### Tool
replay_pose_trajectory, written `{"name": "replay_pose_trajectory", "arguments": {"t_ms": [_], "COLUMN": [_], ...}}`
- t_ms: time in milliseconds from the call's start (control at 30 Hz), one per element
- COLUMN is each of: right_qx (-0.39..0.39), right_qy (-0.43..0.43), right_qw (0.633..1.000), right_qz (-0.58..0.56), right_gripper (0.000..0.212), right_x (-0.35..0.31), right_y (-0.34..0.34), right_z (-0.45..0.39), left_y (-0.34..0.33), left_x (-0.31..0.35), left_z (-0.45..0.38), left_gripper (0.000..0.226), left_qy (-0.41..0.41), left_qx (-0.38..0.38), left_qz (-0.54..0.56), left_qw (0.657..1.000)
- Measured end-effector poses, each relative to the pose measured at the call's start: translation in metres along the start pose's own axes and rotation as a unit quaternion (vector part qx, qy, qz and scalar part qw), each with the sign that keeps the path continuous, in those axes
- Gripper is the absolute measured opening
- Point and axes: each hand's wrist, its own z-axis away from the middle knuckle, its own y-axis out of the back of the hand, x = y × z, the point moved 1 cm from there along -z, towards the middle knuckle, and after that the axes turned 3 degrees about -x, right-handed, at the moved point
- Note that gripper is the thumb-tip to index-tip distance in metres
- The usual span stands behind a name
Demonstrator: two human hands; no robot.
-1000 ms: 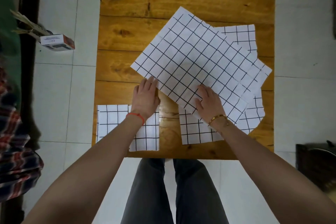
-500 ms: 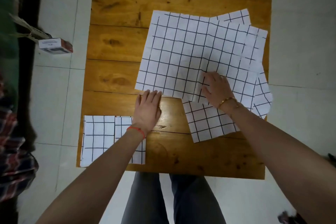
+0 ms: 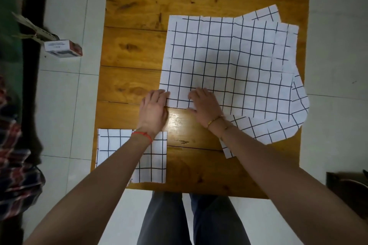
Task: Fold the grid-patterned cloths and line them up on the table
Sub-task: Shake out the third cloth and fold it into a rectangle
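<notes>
1. The square brown wooden desk (image 3: 139, 49) carries everything.
2. The large white black-gridded cloth (image 3: 229, 61) lies spread flat on the desk's right half, over other unfolded cloths (image 3: 258, 131).
3. The small folded gridded cloth (image 3: 153, 163) sits at the desk's near left corner.
4. Both hands, left (image 3: 153, 110) and right (image 3: 205, 105), lie flat-fingered on the large cloth's near left edge, holding nothing; I judge they should square that edge before folding.

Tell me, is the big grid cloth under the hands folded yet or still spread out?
Spread out. The big grid cloth lies flat in one layer, left hand and right hand at its near edge.
</notes>
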Motion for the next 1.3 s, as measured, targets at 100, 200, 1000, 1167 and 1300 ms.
{"name": "replay_pose_trajectory", "arguments": {"t_ms": [100,200,1000,1167,1300], "right_qx": [-0.01,-0.013,0.017,0.025,0.0], "right_qy": [-0.026,-0.068,-0.149,-0.155,-0.139], "right_qw": [1.0,0.998,0.972,0.94,0.925], "right_qz": [0.004,0.008,-0.179,-0.303,-0.354], "right_gripper": [0.037,0.033,0.003,0.004,0.006], "right_x": [-0.017,-0.021,-0.004,-0.003,-0.001], "right_y": [-0.011,-0.014,-0.002,0.025,0.058], "right_z": [-0.005,-0.01,-0.008,0.01,0.032], "left_y": [0.003,0.003,0.011,0.034,0.066], "left_x": [-0.013,-0.019,-0.025,-0.019,-0.002], "left_z": [-0.005,-0.007,-0.019,-0.019,-0.018], "left_gripper": [0.058,0.055,0.043,0.05,0.062], "left_qy": [-0.005,-0.019,-0.075,-0.107,-0.138], "left_qx": [-0.033,-0.059,-0.032,0.013,0.063], "left_qz": [-0.023,-0.031,-0.042,-0.02,0.017], "left_qw": [0.999,0.998,0.996,0.994,0.988]}}
